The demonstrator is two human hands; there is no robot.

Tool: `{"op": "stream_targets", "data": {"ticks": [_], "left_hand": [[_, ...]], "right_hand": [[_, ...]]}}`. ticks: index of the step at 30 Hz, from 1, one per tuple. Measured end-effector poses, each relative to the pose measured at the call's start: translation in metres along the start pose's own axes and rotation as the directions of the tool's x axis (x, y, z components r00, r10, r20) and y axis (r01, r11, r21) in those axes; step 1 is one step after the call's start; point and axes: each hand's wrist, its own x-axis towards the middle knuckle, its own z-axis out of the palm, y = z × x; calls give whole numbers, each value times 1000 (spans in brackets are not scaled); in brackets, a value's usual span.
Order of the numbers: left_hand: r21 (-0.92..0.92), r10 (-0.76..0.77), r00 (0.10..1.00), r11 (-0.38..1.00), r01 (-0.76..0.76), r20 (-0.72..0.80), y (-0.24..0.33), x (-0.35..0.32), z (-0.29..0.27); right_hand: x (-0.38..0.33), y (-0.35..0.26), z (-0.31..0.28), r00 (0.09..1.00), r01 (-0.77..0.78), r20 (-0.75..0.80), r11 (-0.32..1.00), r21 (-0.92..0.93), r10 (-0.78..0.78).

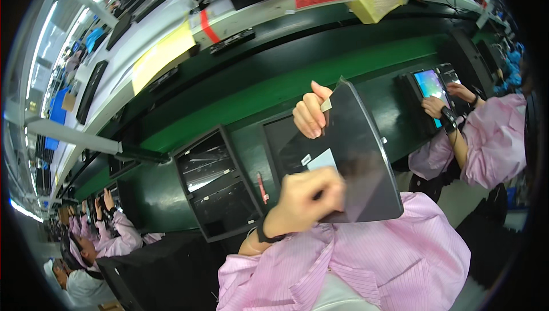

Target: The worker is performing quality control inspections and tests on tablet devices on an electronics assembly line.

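A dark, glossy tablet (366, 162) with rounded corners is tilted up in front of my chest. My right hand (311, 111) grips its far left edge, fingers curled over the face; the rest of that arm is hidden behind it. A small pale tab (326, 105) shows beside those fingers. My left hand (306, 199), with a black wristband (267, 231), is curled closed over the tablet's lower left part and partly blurred. Whatever its fingers may hold is hidden. Just above it, a pale rectangular piece (323, 161) and a small white label (306, 160) lie against the dark surface.
Left of me, a black tray (184, 188) holds dark glossy panels on the green bench (151, 196). A red pen (262, 187) lies beside it. At right a co-worker's hands (436, 107) handle a lit tablet (428, 84). A shelf (274, 7) runs across the back.
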Motion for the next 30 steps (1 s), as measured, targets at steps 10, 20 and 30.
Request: {"op": "stream_targets", "data": {"ticks": [10,20,30], "left_hand": [[194,-84,852,958,212,-517,-33,-40,-36],[382,44,878,910,161,-477,-22,-34,-52],[310,-18,873,931,193,-487,-26,-24,-49]], "right_hand": [[16,-17,-15,767,184,557,941,283,-318],[14,-7,2,682,211,566,866,454,-463],[13,-12,-1,722,229,551,896,381,-419]]}}
